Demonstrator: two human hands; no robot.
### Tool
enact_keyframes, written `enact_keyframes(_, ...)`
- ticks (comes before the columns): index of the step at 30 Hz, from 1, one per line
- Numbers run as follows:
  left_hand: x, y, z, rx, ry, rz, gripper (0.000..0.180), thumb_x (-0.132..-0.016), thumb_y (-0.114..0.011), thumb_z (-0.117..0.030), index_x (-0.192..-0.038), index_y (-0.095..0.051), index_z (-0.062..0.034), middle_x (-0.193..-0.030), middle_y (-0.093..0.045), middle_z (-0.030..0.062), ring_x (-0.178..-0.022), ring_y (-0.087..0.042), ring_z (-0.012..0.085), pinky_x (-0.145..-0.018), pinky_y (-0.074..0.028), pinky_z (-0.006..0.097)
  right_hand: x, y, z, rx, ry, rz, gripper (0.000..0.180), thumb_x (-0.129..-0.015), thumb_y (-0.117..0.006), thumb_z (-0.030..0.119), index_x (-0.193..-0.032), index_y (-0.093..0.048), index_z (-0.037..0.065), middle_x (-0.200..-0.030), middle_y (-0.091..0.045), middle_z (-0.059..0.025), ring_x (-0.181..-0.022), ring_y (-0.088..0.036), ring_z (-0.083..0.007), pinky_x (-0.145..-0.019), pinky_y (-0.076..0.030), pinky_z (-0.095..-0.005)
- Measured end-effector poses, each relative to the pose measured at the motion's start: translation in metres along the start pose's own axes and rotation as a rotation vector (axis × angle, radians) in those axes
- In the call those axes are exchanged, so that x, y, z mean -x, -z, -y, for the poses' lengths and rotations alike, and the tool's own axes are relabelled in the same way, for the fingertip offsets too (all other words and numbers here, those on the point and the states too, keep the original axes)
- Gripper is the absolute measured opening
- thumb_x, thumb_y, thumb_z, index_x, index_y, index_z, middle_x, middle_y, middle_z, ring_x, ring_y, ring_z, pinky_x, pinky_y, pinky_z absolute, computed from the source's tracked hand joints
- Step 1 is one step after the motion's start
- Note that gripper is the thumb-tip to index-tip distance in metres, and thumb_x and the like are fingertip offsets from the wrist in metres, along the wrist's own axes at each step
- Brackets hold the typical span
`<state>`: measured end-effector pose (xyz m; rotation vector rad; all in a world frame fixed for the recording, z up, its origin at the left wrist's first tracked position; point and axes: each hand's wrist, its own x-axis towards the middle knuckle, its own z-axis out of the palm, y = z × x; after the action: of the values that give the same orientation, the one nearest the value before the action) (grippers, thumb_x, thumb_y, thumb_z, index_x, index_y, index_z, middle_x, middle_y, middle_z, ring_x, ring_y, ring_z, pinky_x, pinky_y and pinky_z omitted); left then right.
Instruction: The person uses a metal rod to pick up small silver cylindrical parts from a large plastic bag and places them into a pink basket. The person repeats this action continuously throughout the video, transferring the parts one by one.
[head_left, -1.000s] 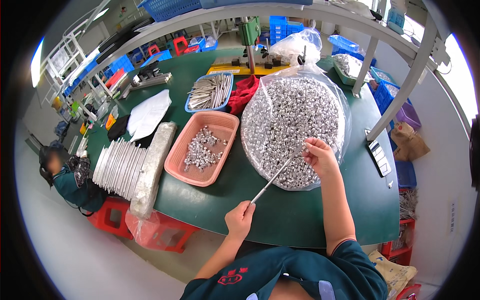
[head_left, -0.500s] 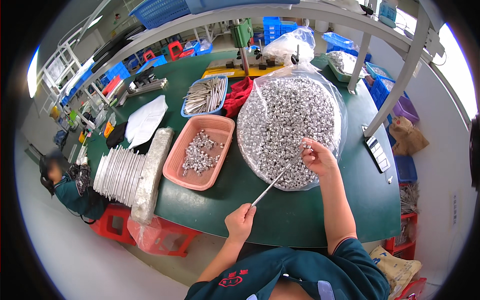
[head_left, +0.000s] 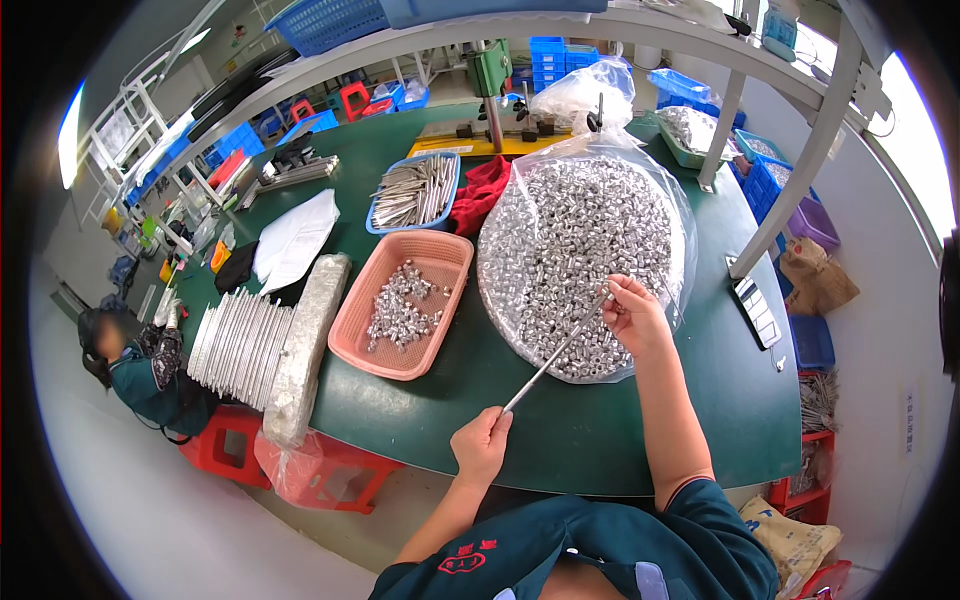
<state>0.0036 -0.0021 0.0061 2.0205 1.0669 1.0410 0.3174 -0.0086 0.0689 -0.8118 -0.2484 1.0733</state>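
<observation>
My left hand (head_left: 480,446) is closed around the lower end of a thin metal rod (head_left: 548,364), which slants up and to the right. At its upper end, my right hand (head_left: 638,318) pinches a small silvery metal sleeve, mostly covered by the fingertips. Both the rod's upper half and my right hand are over a large round heap of small metal sleeves (head_left: 590,225) in a clear plastic bag (head_left: 510,300). To the left, a pink basket (head_left: 350,335) contains a loose scatter of similar sleeves (head_left: 402,305).
A blue basket of metal rods (head_left: 415,190) stands beside a red cloth (head_left: 480,195). Many rods lie stacked (head_left: 240,345) at the left, against a wrapped block (head_left: 310,350). Shelf posts (head_left: 800,150) rise at the right, near a phone-like device (head_left: 756,312). Another person (head_left: 140,370) sits far left.
My right hand's fingers have closed in nearer the rod's upper end, and the silvery piece in them shows less. My left hand and the rod have hardly moved.
</observation>
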Motion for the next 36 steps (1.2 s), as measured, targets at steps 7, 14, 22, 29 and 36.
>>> enact_keyframes(7, 0.001, -0.001, 0.001, 0.021, 0.014, -0.007, 0.010, -0.089, -0.071, -0.017, -0.091, -0.069, -0.0078, -0.060, -0.056, 0.0081, -0.050, -0.055, 0.0208, -0.050, -0.043, 0.031, -0.002, 0.004, -0.002, -0.006, -0.072, 0.019, 0.010, -0.095, -0.061, 0.003, -0.104, -0.063, 0.004, -0.087, -0.065, -0.0046, -0.071, -0.061, -0.0134, -0.057, -0.048, -0.0254)
enact_keyframes(14, 0.000, -0.002, 0.001, -0.025, 0.011, -0.028, 0.011, -0.090, -0.071, -0.019, -0.090, -0.069, -0.0083, -0.061, -0.058, 0.0085, -0.052, -0.058, 0.0234, -0.050, -0.044, 0.033, 0.001, -0.009, -0.014, 0.134, 0.207, -0.027, 0.011, -0.094, -0.063, 0.003, -0.105, -0.062, 0.004, -0.087, -0.064, -0.0028, -0.070, -0.059, -0.0117, -0.060, -0.048, -0.0249)
enact_keyframes(22, 0.000, -0.001, -0.001, -0.046, 0.017, -0.033, 0.012, -0.090, -0.070, -0.019, -0.090, -0.068, -0.0079, -0.062, -0.059, 0.0091, -0.052, -0.059, 0.0246, -0.051, -0.044, 0.034, 0.008, -0.023, -0.044, 0.605, 0.672, -0.186, 0.009, -0.096, -0.061, 0.003, -0.105, -0.061, 0.003, -0.087, -0.059, 0.0008, -0.073, -0.053, -0.0057, -0.067, -0.045, -0.0207)
enact_keyframes(29, -0.001, -0.001, -0.004, -0.080, 0.011, -0.033, 0.012, -0.090, -0.069, -0.020, -0.088, -0.068, -0.0090, -0.061, -0.058, 0.0100, -0.053, -0.059, 0.0275, -0.050, -0.044, 0.036, 0.007, -0.021, -0.049, 0.807, 0.805, -0.289, 0.009, -0.094, -0.064, 0.002, -0.103, -0.064, 0.005, -0.087, -0.060, 0.0025, -0.078, -0.053, -0.0051, -0.071, -0.046, -0.0219)
enact_keyframes(36, -0.002, -0.001, -0.005, -0.090, 0.004, -0.028, 0.012, -0.090, -0.069, -0.020, -0.088, -0.067, -0.0091, -0.061, -0.057, 0.0103, -0.053, -0.059, 0.0282, -0.050, -0.043, 0.036, 0.008, -0.021, -0.046, 1.102, 1.016, -0.321, 0.010, -0.091, -0.064, 0.000, -0.099, -0.064, 0.005, -0.086, -0.065, -0.0074, -0.077, -0.061, -0.0173, -0.069, -0.049, -0.0287)
